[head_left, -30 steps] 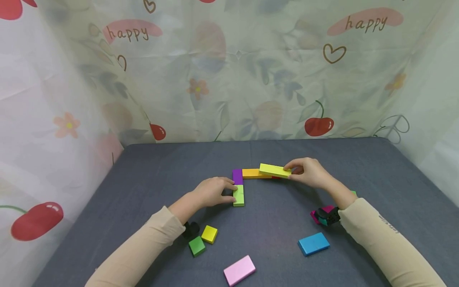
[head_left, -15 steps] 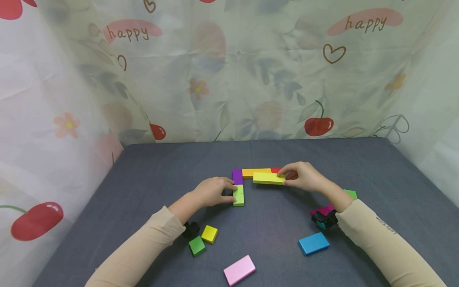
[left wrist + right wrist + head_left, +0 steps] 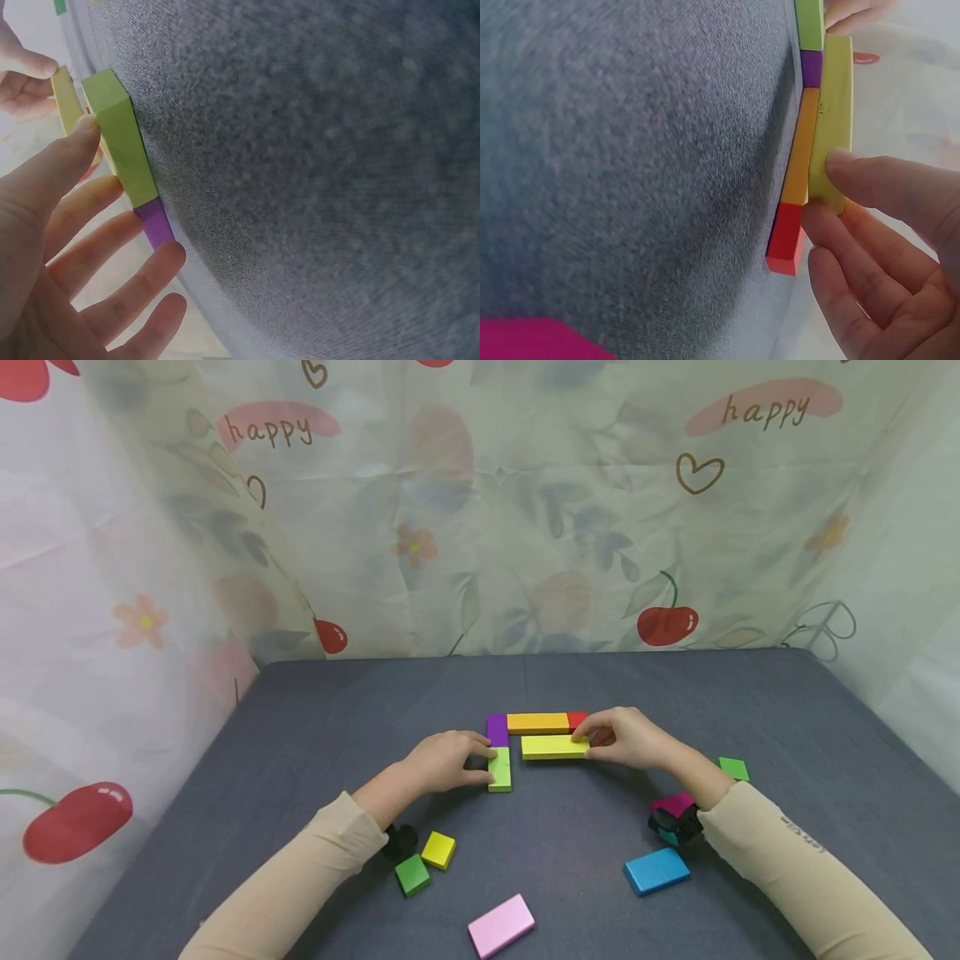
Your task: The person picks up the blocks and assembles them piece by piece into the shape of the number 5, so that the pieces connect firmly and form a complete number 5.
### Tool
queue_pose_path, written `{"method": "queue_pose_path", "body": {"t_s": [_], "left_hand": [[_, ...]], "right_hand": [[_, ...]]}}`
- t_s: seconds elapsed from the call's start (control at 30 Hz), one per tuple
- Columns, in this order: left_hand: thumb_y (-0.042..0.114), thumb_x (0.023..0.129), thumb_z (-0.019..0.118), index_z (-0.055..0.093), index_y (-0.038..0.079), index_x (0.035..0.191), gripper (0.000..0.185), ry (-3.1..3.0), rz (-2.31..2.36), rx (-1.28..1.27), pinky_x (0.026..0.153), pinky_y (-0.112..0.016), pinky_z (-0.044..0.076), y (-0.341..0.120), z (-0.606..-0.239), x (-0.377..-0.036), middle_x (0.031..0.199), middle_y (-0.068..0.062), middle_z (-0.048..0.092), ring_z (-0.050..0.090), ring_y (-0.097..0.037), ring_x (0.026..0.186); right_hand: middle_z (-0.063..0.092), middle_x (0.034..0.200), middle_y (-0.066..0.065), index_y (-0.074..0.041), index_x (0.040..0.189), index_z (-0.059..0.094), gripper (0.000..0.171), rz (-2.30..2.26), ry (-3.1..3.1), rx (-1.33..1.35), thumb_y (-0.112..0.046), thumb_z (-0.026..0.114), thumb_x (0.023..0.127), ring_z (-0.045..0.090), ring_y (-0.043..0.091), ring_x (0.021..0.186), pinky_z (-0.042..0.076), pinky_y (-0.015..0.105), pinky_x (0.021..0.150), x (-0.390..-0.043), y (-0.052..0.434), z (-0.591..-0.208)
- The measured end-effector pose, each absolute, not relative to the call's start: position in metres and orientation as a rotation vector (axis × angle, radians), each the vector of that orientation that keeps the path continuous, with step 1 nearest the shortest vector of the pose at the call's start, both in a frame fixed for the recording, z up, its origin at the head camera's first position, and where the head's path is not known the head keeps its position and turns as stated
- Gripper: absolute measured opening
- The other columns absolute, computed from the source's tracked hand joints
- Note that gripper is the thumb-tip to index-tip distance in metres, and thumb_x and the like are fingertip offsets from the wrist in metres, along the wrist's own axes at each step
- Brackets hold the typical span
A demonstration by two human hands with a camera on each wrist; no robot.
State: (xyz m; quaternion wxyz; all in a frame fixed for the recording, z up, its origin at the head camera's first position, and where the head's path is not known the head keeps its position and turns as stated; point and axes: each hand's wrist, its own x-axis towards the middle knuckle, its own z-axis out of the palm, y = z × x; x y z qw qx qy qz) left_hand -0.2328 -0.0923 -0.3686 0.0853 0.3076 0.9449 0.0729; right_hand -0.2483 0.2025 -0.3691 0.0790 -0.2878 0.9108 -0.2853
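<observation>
Forearms (image 3: pixel 300 868) angled inward, your right hand (image 3: pixel 633 739) pinches the long yellow block (image 3: pixel 549 747) by its right end, above the dark table (image 3: pixel 360 702) and nearer you than the orange block (image 3: pixel 537 723); your left hand (image 3: pixel 446 760), fingers (image 3: pixel 135 289) loosely spread, touches the lime-green block (image 3: pixel 500 772).

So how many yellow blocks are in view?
2: the long yellow block, pinched in the right hand, and the small yellow block, beside the small green block on the person's left. Others could be hidden.
</observation>
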Motion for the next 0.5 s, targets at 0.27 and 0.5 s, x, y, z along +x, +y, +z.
{"method": "queue_pose_path", "body": {"t_s": [0.27,0.5], "left_hand": [[0.040,0.085,0.066,0.063,0.016,0.124,0.045,2.814,0.229,0.928,0.102,-0.040,0.045,-0.0928,-0.3688,-0.2329,0.131,-0.003,0.059,0.053,-0.021,0.125],[0.040,0.086,0.065,0.062,0.016,0.124,0.045,2.809,0.230,0.918,0.103,-0.041,0.044,-0.0927,-0.3683,-0.2326,0.132,-0.003,0.058,0.052,-0.021,0.125]], "right_hand": [[0.069,0.105,0.008,-0.009,0.104,0.069,0.021,-0.833,2.700,-0.895,-0.007,0.069,0.082,0.066,0.015,0.086,0.057,0.027,0.076,-0.2453,0.1989,-0.3701],[0.069,0.105,0.008,-0.009,0.104,0.069,0.022,-0.819,2.684,-0.912,-0.008,0.069,0.082,0.067,0.014,0.087,0.057,0.028,0.077,-0.2442,0.1965,-0.3709]]}}
